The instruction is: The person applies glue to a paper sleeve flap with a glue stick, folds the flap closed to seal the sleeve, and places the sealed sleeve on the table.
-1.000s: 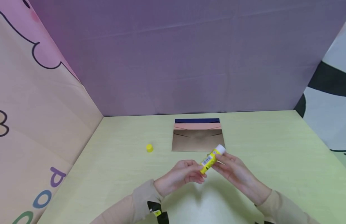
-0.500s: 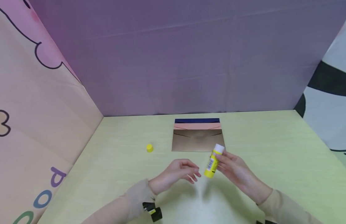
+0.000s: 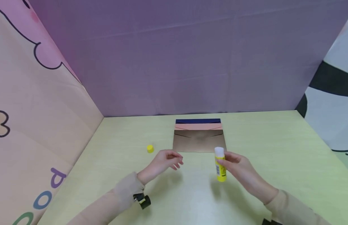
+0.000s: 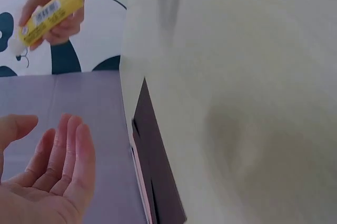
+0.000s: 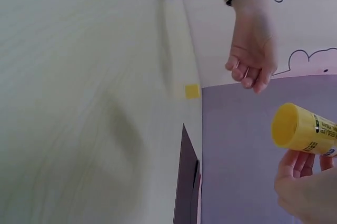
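Observation:
My right hand (image 3: 241,167) pinches a yellow glue stick (image 3: 221,170) with a white upper end, held upright above the table in the head view. In the right wrist view the yellow base of the glue stick (image 5: 303,129) faces the camera. My left hand (image 3: 163,162) holds nothing; its fingers are relaxed, and the left wrist view shows the left palm (image 4: 47,182) with thumb and fingers apart. On the table beyond the left hand sits a small yellow cap (image 3: 150,148).
Overlapping envelopes lie toward the back of the table: a brown envelope (image 3: 199,142) in front, a pink envelope (image 3: 198,126) behind it and a navy envelope (image 3: 198,121) farthest. A purple backdrop (image 3: 190,62) stands along the table's rear edge, with printed panels at both sides.
My left hand has let go of the glue stick's lower end and moved left, toward the cap. The right hand has turned the glue stick from tilted to upright.

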Tool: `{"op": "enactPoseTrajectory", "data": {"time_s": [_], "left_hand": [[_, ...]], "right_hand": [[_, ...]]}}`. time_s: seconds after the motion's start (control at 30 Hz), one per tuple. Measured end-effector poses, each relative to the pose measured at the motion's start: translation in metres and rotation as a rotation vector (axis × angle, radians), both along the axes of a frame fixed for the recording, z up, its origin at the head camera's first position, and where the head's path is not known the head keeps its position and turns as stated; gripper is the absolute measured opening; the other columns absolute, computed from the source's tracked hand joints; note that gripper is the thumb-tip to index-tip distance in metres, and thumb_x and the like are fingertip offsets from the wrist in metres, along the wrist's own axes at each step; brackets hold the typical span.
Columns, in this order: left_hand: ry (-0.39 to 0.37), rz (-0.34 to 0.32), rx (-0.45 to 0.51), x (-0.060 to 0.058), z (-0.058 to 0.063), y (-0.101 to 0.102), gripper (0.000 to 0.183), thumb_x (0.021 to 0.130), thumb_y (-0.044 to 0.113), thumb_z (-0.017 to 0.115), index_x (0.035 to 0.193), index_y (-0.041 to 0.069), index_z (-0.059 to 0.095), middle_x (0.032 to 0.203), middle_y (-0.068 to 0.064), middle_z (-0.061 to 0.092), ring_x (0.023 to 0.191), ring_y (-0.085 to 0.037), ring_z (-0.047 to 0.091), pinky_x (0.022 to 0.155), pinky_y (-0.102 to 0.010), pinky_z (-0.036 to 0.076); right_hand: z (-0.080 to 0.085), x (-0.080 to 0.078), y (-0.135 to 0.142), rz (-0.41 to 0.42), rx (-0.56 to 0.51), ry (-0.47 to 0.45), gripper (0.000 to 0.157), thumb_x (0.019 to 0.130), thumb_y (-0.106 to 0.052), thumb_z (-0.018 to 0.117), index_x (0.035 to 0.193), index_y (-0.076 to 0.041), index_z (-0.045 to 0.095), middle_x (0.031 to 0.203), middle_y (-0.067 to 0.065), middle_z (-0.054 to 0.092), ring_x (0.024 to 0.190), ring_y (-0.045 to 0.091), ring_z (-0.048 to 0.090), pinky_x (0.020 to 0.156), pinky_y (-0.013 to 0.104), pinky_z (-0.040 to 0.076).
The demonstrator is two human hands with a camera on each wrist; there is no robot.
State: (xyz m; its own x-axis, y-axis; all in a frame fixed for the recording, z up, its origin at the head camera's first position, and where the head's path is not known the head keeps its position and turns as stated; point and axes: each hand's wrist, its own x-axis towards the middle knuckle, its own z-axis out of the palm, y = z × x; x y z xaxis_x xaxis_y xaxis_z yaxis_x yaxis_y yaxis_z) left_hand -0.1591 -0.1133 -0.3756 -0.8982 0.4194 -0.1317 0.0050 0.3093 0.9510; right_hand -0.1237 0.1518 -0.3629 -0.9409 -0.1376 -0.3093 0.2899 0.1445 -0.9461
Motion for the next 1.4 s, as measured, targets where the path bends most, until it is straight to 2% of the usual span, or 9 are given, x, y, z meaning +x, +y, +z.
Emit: {"op": "enactPoseTrajectory", "data": {"time_s": [0.1, 0.27, 0.33, 0.53, 0.67, 0.77, 0.97, 1.13, 1.4], "left_hand": [[0.065, 0.027, -0.059, -0.006, 0.003, -0.007, 0.021, 0.087, 0.008, 0.055, 0.1, -0.008, 0.057, 0.089, -0.015, 0.063, 0.075, -0.021, 0.061, 0.066, -0.03, 0.052], [0.186, 0.091, -0.128, -0.016, 0.006, -0.02, 0.018, 0.085, 0.006, 0.056, 0.097, -0.007, 0.059, 0.087, -0.014, 0.064, 0.073, -0.021, 0.06, 0.065, -0.03, 0.052], [0.23, 0.13, -0.162, -0.021, 0.005, -0.025, 0.015, 0.085, 0.006, 0.057, 0.095, -0.005, 0.06, 0.086, -0.012, 0.064, 0.073, -0.019, 0.059, 0.064, -0.029, 0.052], [0.309, 0.244, -0.272, -0.033, 0.004, -0.043, 0.013, 0.084, 0.008, 0.058, 0.094, 0.0, 0.063, 0.086, -0.007, 0.065, 0.077, -0.017, 0.058, 0.066, -0.026, 0.049], [0.372, 0.278, -0.36, -0.04, 0.0, -0.055, 0.016, 0.085, 0.01, 0.058, 0.097, 0.0, 0.063, 0.09, -0.009, 0.064, 0.081, -0.021, 0.058, 0.068, -0.03, 0.049], [0.425, 0.277, -0.436, -0.043, -0.004, -0.063, 0.02, 0.084, 0.009, 0.058, 0.101, -0.002, 0.062, 0.099, -0.013, 0.062, 0.088, -0.026, 0.056, 0.074, -0.036, 0.048], [0.479, 0.217, -0.582, -0.049, -0.016, -0.073, 0.033, 0.078, 0.006, 0.064, 0.108, -0.006, 0.057, 0.113, -0.021, 0.054, 0.105, -0.035, 0.048, 0.089, -0.045, 0.04], [0.499, 0.161, -0.648, -0.052, -0.026, -0.077, 0.038, 0.074, 0.004, 0.068, 0.108, -0.009, 0.055, 0.111, -0.024, 0.052, 0.102, -0.037, 0.049, 0.086, -0.043, 0.043], [0.461, 0.178, -0.667, -0.056, -0.04, -0.078, 0.038, 0.073, -0.001, 0.067, 0.107, -0.011, 0.055, 0.106, -0.023, 0.052, 0.098, -0.034, 0.051, 0.084, -0.038, 0.046]], "right_hand": [[0.0, 0.0, 0.004, 0.012, 0.116, 0.087, 0.059, 0.079, -0.032, 0.065, 0.125, 0.0, 0.046, 0.124, 0.017, 0.05, 0.112, 0.03, 0.047, 0.096, 0.048, 0.034], [-0.003, 0.001, 0.009, 0.037, 0.222, 0.255, 0.048, 0.075, -0.027, 0.07, 0.113, 0.0, 0.057, 0.104, 0.014, 0.061, 0.088, 0.017, 0.058, 0.073, 0.03, 0.049], [-0.005, 0.001, 0.01, 0.051, 0.26, 0.333, 0.043, 0.074, -0.025, 0.071, 0.108, -0.002, 0.06, 0.097, 0.011, 0.062, 0.082, 0.012, 0.058, 0.065, 0.024, 0.05], [-0.012, 0.002, 0.011, 0.092, 0.34, 0.64, 0.027, 0.072, -0.015, 0.073, 0.096, -0.006, 0.066, 0.084, -0.002, 0.058, 0.075, 0.003, 0.052, 0.063, 0.019, 0.048], [-0.017, 0.002, 0.011, 0.091, 0.405, 0.845, 0.027, 0.066, -0.006, 0.076, 0.091, -0.005, 0.067, 0.08, -0.006, 0.054, 0.068, 0.003, 0.047, 0.057, 0.017, 0.047], [-0.019, 0.002, 0.011, 0.089, 0.451, 0.949, 0.031, 0.061, 0.0, 0.077, 0.09, -0.004, 0.067, 0.08, -0.005, 0.053, 0.069, 0.002, 0.048, 0.056, 0.016, 0.047], [-0.021, 0.002, 0.012, 0.1, 0.525, 1.016, 0.033, 0.058, 0.003, 0.077, 0.088, -0.002, 0.067, 0.082, -0.004, 0.052, 0.071, 0.003, 0.049, 0.058, 0.018, 0.049], [-0.023, 0.002, 0.013, 0.106, 0.542, 1.03, 0.033, 0.057, 0.004, 0.078, 0.088, -0.002, 0.067, 0.083, -0.003, 0.052, 0.072, 0.004, 0.048, 0.059, 0.019, 0.049], [-0.026, 0.001, 0.016, 0.114, 0.556, 1.084, 0.035, 0.054, 0.003, 0.079, 0.087, -0.001, 0.067, 0.082, -0.002, 0.052, 0.072, 0.005, 0.048, 0.058, 0.018, 0.05]]}}
